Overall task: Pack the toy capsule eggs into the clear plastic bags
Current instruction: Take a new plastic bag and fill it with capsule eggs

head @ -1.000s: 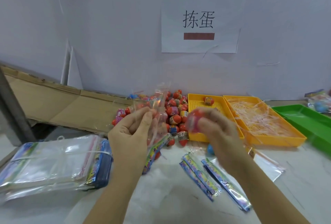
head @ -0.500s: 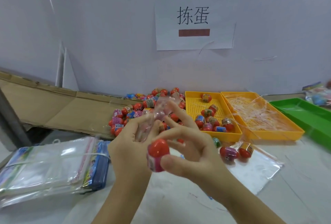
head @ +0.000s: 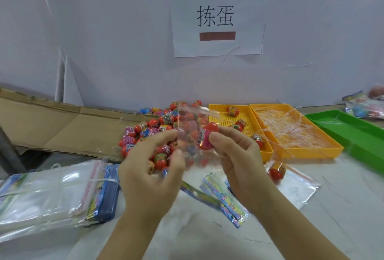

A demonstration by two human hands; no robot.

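right hand [head: 239, 162] — egg [head: 207, 136], left hand [head: 151, 172] — bag [head: 192, 121]

The red, pink-labelled plastic capsule egg [head: 207, 137] has been lifted from low in front of the left hand [head: 149, 168] and is now pinched by the right hand [head: 239, 162] up against the small clear plastic bag [head: 187, 126]. The hands, overlapped a moment ago, are now parted side by side.

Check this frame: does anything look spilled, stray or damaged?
Little stands out. One capsule egg sits on a flat clear bag in front of the yellow tray, apart from the main pile. Thin plastic strips spill over the second yellow tray's rim.
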